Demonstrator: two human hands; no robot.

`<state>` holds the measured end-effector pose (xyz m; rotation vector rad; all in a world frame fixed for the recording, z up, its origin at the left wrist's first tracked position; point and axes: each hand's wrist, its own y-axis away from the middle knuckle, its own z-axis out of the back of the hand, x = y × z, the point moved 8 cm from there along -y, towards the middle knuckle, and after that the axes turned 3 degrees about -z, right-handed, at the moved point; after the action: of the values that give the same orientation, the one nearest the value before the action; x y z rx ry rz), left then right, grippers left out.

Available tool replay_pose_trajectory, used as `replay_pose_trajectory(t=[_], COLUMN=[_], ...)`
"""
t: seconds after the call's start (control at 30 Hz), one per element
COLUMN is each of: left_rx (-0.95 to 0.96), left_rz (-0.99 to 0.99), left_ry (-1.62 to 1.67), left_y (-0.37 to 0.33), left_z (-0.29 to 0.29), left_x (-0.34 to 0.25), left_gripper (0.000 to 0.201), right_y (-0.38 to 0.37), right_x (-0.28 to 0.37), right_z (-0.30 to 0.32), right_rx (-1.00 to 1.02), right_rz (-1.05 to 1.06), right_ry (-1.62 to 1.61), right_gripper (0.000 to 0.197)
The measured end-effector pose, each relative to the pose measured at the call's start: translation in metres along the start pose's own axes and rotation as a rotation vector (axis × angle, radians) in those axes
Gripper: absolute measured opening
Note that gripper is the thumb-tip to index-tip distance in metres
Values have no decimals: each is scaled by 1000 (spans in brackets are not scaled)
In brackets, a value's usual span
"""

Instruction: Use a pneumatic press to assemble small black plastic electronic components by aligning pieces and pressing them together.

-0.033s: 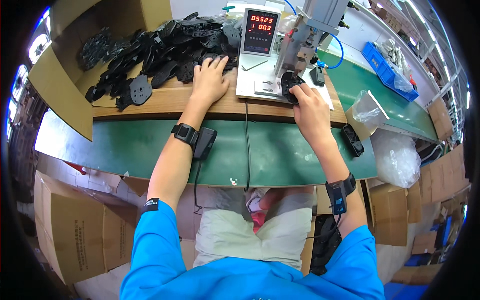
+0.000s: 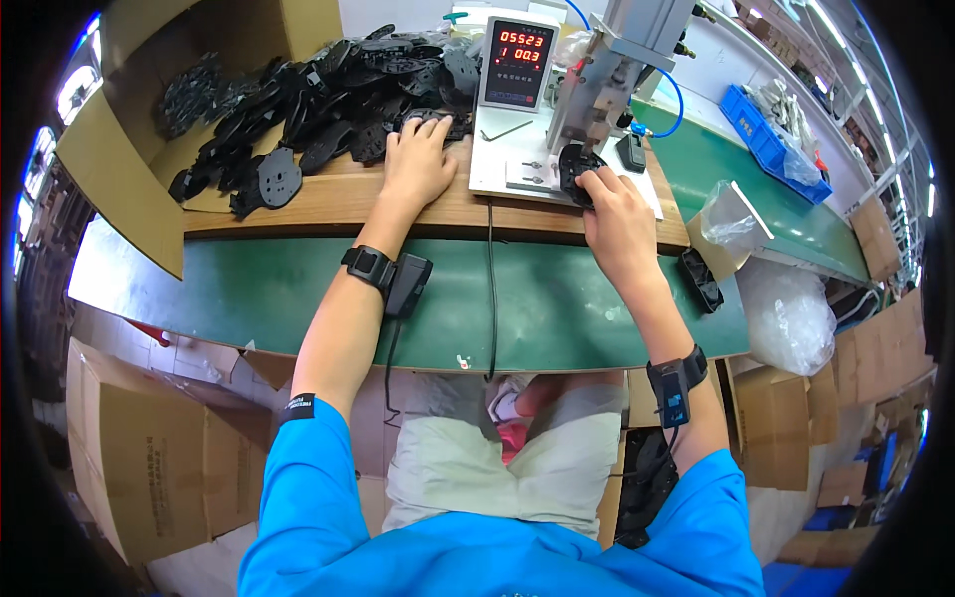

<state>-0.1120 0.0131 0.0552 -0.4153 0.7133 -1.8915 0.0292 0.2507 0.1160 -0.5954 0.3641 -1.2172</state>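
Note:
My right hand (image 2: 619, 207) pinches a black molded plastic part (image 2: 574, 171) on the white base plate of a bench press (image 2: 602, 95). The part sits right below the press's tool end, and my fingers cover its right side. My left hand (image 2: 419, 159) lies with fingers spread over a black part at the near right edge of a heap of black plastic parts (image 2: 333, 99). Its fingertips touch that part without visibly gripping it. Beside the press stands a counter box (image 2: 516, 65) with lit red digits.
A hex key (image 2: 507, 130) and a small metal plate (image 2: 532, 175) lie on the press base. An open cardboard box (image 2: 124, 184) backs the heap. A cable (image 2: 491, 298) crosses the green table (image 2: 557, 328). To the right are a black part (image 2: 701, 280) and a blue bin (image 2: 776, 149).
The press's tool end looks blurred and a little lower over the part. Both hands stay almost where they were.

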Motion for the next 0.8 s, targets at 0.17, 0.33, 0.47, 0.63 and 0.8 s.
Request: replay_pose_trajectory(t=[0.17, 0.33, 0.47, 0.63, 0.8], left_rx=[113, 141, -18, -416, -315], left_rz=[237, 215, 162, 55, 46], left_ry=[-101, -261, -191, 94, 314], left_y=[-1, 1, -10, -15, -18], left_z=[9, 12, 22, 64, 62], left_x=[0, -4, -4, -14, -37], left_gripper=[55, 29, 24, 15, 18], right_y=[2, 0, -1, 0, -1], right_x=[-5, -4, -3, -2, -4], right_z=[0, 1, 0, -1, 0], right_rx=[0, 0, 1, 2, 24], right_rz=[0, 3, 2, 4, -6], right_ry=[-2, 7, 8, 21, 8], right_gripper=[33, 32, 32, 31, 30])
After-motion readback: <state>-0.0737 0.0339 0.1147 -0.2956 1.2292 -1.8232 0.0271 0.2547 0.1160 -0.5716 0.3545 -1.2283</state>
